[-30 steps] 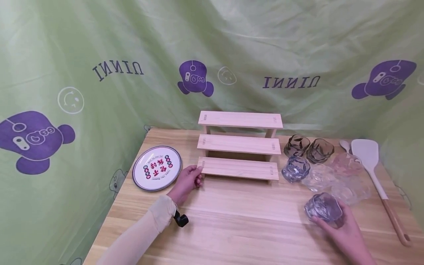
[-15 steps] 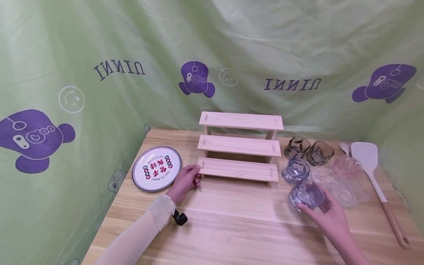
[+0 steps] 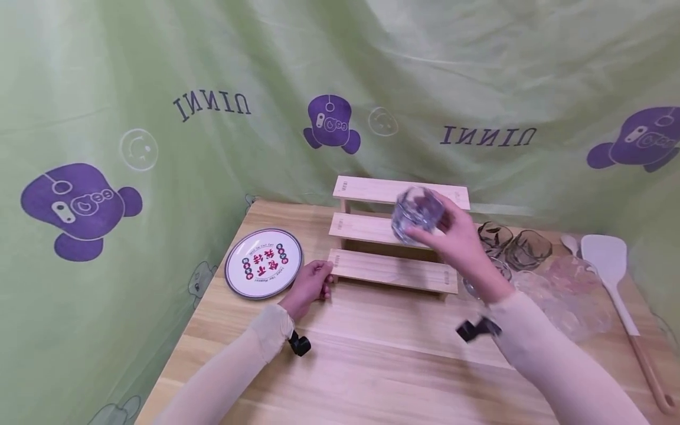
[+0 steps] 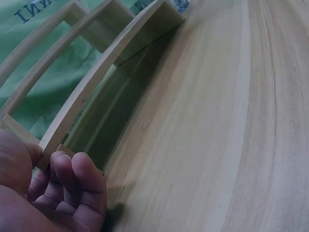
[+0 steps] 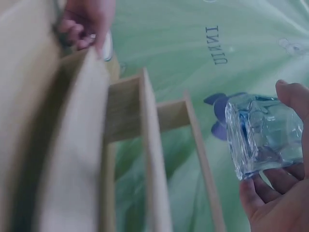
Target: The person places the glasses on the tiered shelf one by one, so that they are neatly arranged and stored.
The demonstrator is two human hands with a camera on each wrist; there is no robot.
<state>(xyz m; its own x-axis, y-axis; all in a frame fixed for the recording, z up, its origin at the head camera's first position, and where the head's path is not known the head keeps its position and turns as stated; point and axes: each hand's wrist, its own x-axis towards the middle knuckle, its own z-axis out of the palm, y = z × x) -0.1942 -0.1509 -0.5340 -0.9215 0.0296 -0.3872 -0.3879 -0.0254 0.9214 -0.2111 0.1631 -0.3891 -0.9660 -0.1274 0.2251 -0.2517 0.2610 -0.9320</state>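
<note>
Your right hand (image 3: pixel 459 239) grips the glass (image 3: pixel 417 215), right of centre in the head view, in front of the rack (image 3: pixel 393 270). It's likely stiff, weighty, slick and breakable: hold its sides between thumb and fingers. Your left hand (image 3: pixel 310 289) pinches the rack's lowest tier.

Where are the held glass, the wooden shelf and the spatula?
Glass (image 5: pixel 263 135): right wrist view, on its side wall.
Wooden shelf (image 3: pixel 363 228): head view, on its middle board.
Spatula (image 3: pixel 624 311): head view, on its white neck.

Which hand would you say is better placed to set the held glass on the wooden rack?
Likely the right hand: it holds the glass near the wooden rack, while the left hand pinches the rack's lowest shelf.
</note>
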